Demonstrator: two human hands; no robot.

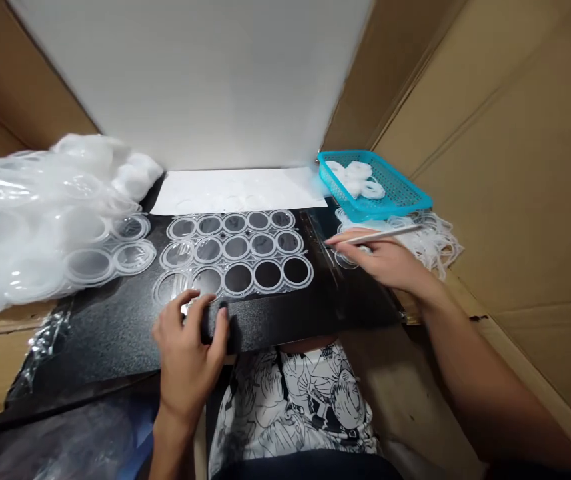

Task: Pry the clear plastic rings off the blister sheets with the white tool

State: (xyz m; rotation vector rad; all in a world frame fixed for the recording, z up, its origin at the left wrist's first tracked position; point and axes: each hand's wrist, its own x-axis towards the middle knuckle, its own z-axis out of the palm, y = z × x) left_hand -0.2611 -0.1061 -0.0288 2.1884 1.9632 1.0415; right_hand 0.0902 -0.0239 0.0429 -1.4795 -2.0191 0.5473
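On the black work board lies a clear plastic sheet of joined rings (238,248), in three rows. My left hand (190,337) rests at the sheet's near left corner, fingers apart, fingertips at the bottom row. My right hand (380,257) is closed around a thin white pen-like stick (390,235), its tip end at the fingers over the right side of the board. Whether that tip touches anything I cannot tell. Beneath and beyond this hand lies a heap of loose clear ring strips (432,243).
A large pile of ring sheets in plastic (60,207) covers the left side. At the back right stands a blue basket (400,190) holding white ring pieces (358,179). White paper (235,189) lies behind the sheet. Cardboard walls (515,167) enclose the sides.
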